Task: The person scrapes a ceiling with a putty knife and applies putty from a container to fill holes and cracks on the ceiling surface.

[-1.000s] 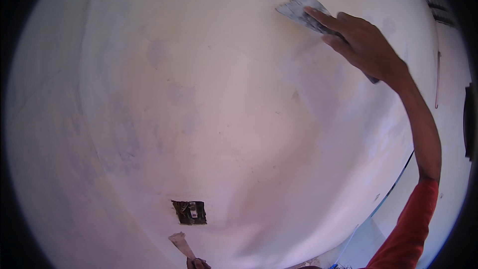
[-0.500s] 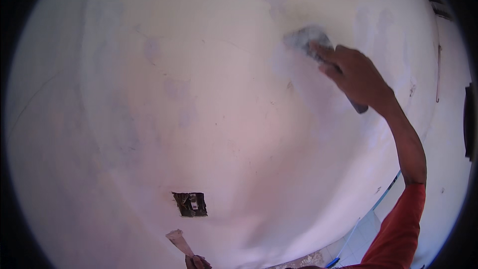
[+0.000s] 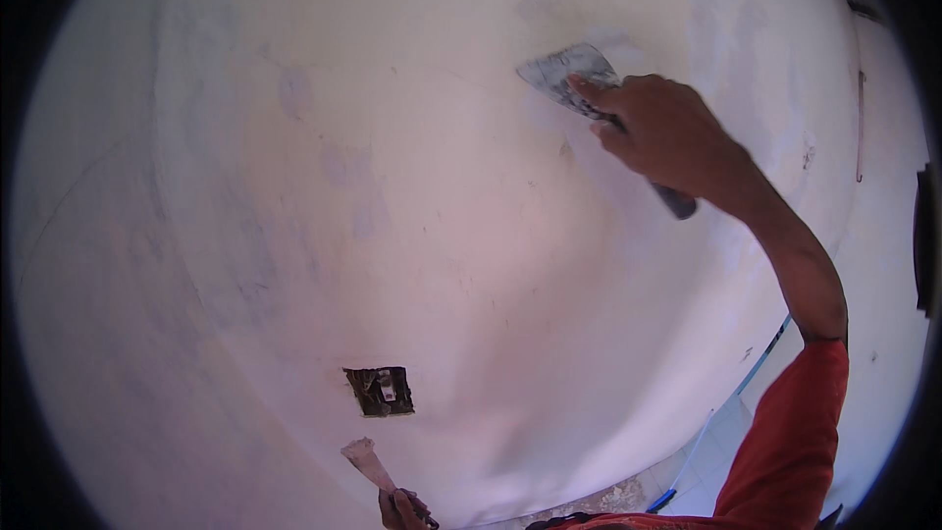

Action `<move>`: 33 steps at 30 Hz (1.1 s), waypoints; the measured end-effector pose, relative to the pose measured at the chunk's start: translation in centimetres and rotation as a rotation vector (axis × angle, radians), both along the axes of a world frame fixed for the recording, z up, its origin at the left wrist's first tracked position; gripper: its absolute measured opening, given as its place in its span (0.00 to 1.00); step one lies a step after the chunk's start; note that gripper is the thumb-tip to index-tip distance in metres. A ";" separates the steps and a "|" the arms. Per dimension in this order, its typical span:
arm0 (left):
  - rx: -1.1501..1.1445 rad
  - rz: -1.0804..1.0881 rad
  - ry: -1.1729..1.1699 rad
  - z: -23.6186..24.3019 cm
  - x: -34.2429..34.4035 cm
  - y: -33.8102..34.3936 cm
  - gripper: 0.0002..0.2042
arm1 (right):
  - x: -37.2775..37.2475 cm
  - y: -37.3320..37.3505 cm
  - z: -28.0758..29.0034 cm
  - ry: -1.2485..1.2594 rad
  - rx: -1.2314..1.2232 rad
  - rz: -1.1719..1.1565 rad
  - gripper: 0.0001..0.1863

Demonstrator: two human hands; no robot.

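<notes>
Right hand (image 3: 672, 132), fingers (image 3: 594, 92) wrapped round the dark handle (image 3: 676, 202) of a broad putty knife (image 3: 567, 69), up at the pale wall (image 3: 442, 196); tool likely light, blade thin and springy, best held by that handle; left hand (image 3: 400, 509) grips a narrow scraper (image 3: 369, 462) below the square recess (image 3: 368, 397).
</notes>
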State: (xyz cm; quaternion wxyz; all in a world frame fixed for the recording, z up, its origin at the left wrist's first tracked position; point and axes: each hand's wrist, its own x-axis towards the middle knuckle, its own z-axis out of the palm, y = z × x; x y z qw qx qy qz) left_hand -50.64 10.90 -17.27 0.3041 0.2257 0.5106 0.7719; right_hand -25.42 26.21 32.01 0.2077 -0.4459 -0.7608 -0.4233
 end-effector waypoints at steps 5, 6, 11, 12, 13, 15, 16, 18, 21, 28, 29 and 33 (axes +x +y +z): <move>0.004 -0.081 -0.074 -1.2 -0.1 0.8 0.09 | 0.2 0.8 6.5 0.237 0.141 0.093 0.26; -0.010 -0.077 -0.057 -1.0 -0.4 0.7 0.09 | -0.6 1.0 7.3 0.245 0.139 0.107 0.26; -0.069 -0.080 -0.019 0.8 0.2 0.5 0.09 | -3.6 1.6 5.6 0.123 0.113 0.021 0.26; -0.050 -0.058 -0.030 1.0 0.5 0.5 0.10 | -4.9 -1.1 4.7 0.213 -0.148 -0.085 0.27; -0.024 -0.030 -0.038 1.1 0.6 0.5 0.10 | -4.2 -0.1 3.1 -0.005 0.094 -0.042 0.28; -0.012 -0.017 -0.018 1.3 0.8 0.4 0.10 | -2.5 -1.0 0.9 -0.020 -0.007 -0.034 0.28; -0.003 0.004 0.007 1.3 0.9 0.4 0.10 | -1.6 -1.1 1.0 -0.020 -0.004 -0.029 0.28; 0.007 -0.007 0.008 1.0 0.7 0.4 0.10 | 0.2 -1.3 1.2 -0.097 0.218 0.052 0.24; -0.003 -0.059 -0.035 0.6 0.8 0.9 0.10 | 0.3 0.9 4.2 -0.077 0.415 0.137 0.23; 0.008 -0.038 -0.025 -0.3 0.4 1.1 0.10 | 0.8 4.8 2.0 -0.069 0.230 0.082 0.30; 0.008 -0.034 -0.028 -0.5 0.3 1.0 0.10 | 1.2 4.5 1.2 -0.041 0.151 0.118 0.29; 0.011 -0.001 -0.037 -0.7 0.0 0.6 0.10 | 1.9 0.0 0.9 0.013 -0.010 0.102 0.26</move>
